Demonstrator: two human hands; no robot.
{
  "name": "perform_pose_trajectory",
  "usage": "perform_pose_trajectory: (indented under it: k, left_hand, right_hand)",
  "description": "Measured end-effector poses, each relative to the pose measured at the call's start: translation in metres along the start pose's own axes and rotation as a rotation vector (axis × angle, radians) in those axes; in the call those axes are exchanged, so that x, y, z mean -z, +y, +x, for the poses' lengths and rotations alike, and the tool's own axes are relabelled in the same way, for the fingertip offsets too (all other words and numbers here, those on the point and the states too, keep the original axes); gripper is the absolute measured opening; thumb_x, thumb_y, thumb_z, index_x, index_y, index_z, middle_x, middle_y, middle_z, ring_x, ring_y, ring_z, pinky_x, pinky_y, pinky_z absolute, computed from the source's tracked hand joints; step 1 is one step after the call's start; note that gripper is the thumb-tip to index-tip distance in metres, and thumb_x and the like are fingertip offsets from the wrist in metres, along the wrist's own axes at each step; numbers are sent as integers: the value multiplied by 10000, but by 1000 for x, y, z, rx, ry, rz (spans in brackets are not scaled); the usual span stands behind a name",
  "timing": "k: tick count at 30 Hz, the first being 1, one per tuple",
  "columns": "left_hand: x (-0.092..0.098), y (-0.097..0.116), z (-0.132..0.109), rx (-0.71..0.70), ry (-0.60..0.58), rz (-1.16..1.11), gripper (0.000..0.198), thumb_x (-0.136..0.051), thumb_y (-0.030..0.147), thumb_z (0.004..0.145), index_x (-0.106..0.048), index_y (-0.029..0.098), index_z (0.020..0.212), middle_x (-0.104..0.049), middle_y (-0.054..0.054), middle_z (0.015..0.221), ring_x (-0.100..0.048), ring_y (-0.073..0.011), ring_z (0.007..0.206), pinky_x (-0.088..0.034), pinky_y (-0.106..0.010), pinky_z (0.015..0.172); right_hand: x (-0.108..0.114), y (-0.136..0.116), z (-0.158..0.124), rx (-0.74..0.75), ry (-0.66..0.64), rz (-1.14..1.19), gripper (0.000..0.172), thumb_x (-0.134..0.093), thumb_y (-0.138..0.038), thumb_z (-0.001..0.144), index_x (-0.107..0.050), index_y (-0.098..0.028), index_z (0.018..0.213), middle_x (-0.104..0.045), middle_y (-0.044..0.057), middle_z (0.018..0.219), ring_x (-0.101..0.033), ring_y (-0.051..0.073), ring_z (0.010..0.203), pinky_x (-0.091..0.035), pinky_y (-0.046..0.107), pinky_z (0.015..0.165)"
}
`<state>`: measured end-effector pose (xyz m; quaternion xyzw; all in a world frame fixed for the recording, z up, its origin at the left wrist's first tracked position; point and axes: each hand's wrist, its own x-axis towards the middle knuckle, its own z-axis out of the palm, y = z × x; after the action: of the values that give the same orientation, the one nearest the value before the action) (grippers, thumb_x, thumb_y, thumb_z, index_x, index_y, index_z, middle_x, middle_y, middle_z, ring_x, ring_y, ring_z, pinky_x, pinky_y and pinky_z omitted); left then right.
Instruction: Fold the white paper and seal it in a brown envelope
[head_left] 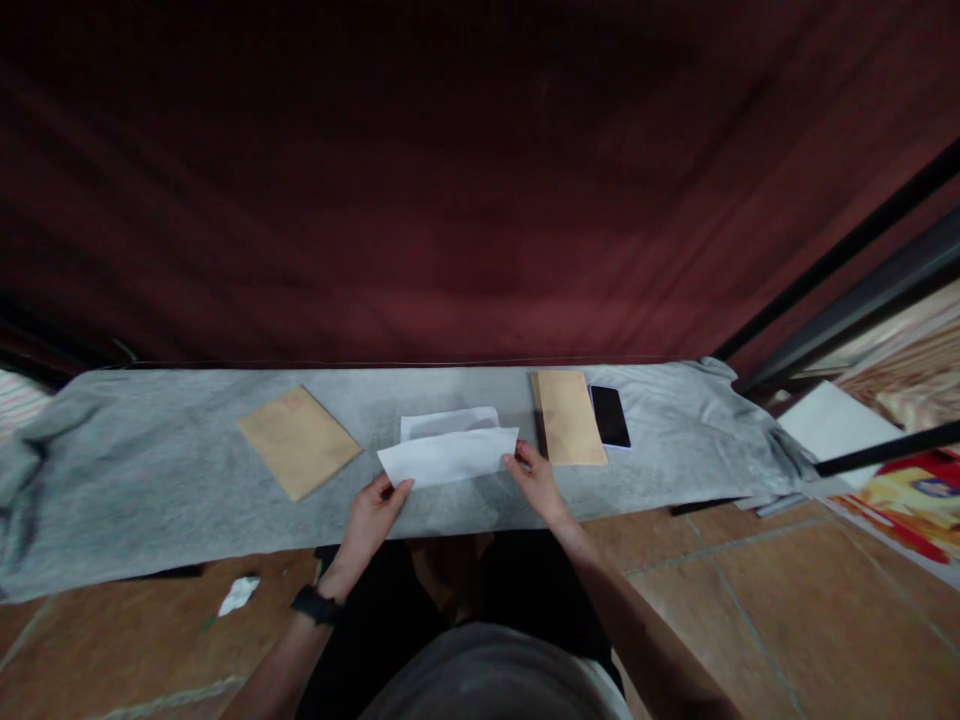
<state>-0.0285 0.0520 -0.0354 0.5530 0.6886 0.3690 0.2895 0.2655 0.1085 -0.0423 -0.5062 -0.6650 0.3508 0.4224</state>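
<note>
A white sheet of paper [450, 458], long and narrow as if folded, is held up between my two hands. My left hand [376, 512] pinches its lower left corner, thumb on top. At the right end, my right hand [535, 480] grips the edge between thumb and fingers. Just behind it, another white paper [448, 422] lies on the grey cloth, partly covered by the held sheet. To the left rests a single brown envelope [298, 442], set at an angle. A stack of brown envelopes [571, 418] lies close beyond my right hand.
A dark-screened phone [611, 416] lies against the envelope stack's right side. Grey cloth [172, 470] covers the long narrow table. Behind it hangs a dark red curtain [480, 250]. A white scrap [239, 595] lies on the tiled floor; a colourful box [915, 500] stands at right.
</note>
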Motion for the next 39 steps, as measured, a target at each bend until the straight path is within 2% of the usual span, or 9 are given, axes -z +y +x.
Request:
perform_pose_trajectory:
  k: [3, 6, 12, 16, 22, 27, 32, 35, 39]
  left_hand:
    - [-5, 1, 8, 20, 36, -25, 418, -550, 579, 787, -693, 194, 865, -774, -54, 874, -699, -248, 830, -560, -361, 782]
    - [-9, -1, 14, 45, 61, -15, 385, -538, 560, 799, -664, 200, 850, -755, -47, 827, -694, -234, 774, -550, -341, 735]
    - [-15, 3, 16, 110, 166, 204, 461, -551, 444, 852, -604, 191, 1234, -743, -47, 849, -704, -236, 738, -520, -323, 669]
    - [-15, 12, 13, 123, 149, 331, 534, -547, 386, 901, -494, 196, 1397, -742, -48, 899, -710, -225, 757, -513, -306, 660]
    - [-16, 16, 14, 128, 66, 469, 475, -493, 341, 951, -512, 187, 1400, -745, -89, 1011, -715, -232, 840, -531, -317, 726]
    - [-18, 13, 16, 73, 27, 542, 408, -457, 301, 971, -575, 173, 1340, -722, -124, 1156, -705, -240, 969, -538, -335, 836]
    - [-12, 21, 13, 75, -14, 637, 404, -452, 275, 976, -578, 180, 1347, -713, -128, 1174, -699, -245, 975, -542, -348, 851]
    - [-16, 32, 12, -7, 60, 750, 407, -433, 267, 977, -598, 163, 1334, -681, -167, 1197, -665, -296, 1049, -522, -428, 914]
    - [-47, 48, 25, -272, 112, 712, 474, -371, 312, 1004, -531, 137, 1415, -503, -185, 1482, -457, -329, 1376, -403, -491, 1101]
  right_hand:
    - [-11, 6, 12, -44, 2, -180, 267, -476, -351, 960, -645, -221, 1120, -753, 47, 949, -714, 205, 863, -563, 296, 772]
    - [-20, 10, 17, -57, 35, -408, 349, -461, -314, 973, -585, -216, 1284, -763, 70, 988, -730, 230, 868, -566, 312, 767]
    - [-32, 7, 21, 7, 14, -679, 499, -420, -262, 992, -425, -156, 1480, -757, 124, 993, -728, 254, 818, -563, 340, 756]
    - [-34, 3, 23, 18, -16, -755, 498, -434, -216, 988, -431, -154, 1482, -736, 135, 1018, -696, 250, 888, -533, 357, 847]
    - [-37, -8, 24, 19, -40, -839, 493, -440, -170, 968, -467, -131, 1459, -616, 208, 1291, -580, 328, 1147, -442, 505, 993]
    - [-62, -21, 34, 221, -126, -753, 528, -441, -244, 994, -401, -164, 1515, -340, 136, 1604, -341, 307, 1439, -312, 481, 1155]
    - [-87, -14, 40, 215, -181, -792, 524, -446, -384, 1027, -418, -194, 1515, -312, 114, 1625, -278, 287, 1493, -224, 495, 1207]
    - [-90, -9, 39, 196, -180, -821, 524, -435, -415, 1033, -423, -210, 1515, -315, 111, 1623, -292, 292, 1490, -205, 516, 1210]
    - [-87, -10, 38, 188, -209, -838, 536, -415, -387, 1037, -381, -207, 1541, -272, 117, 1637, -271, 296, 1501, -185, 513, 1216]
